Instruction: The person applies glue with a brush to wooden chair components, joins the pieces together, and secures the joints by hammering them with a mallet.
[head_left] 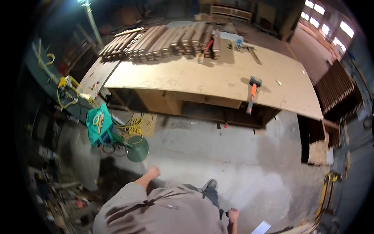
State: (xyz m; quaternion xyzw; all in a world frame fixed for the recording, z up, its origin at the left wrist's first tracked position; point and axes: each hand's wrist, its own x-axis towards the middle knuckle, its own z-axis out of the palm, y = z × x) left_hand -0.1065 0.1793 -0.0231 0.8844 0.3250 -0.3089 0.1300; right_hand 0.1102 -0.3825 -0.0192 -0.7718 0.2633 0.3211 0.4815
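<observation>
My left hand (153,171) hangs in front of my body over the concrete floor, fingers curled into a loose fist, with nothing visible in it. A round dark-green disc (137,149) on the floor is nearest to it. Low at my right side, my right hand (233,215) is also curled closed, and no object shows in it. Beyond both hands stands a wide wooden worktable (156,76). A mallet (253,93) with a black head and orange-and-grey handle lies at its front edge. Stacked wooden strips (156,45) cover part of the far side.
A teal bag (97,123) and coiled yellow cord (132,128) are at left by the table. A brush with a red handle (207,46), a cup (200,58) and a hammer (255,55) lie on top. Brown slatted pieces (337,89) stand at right; a yellow clamp (327,187) is below.
</observation>
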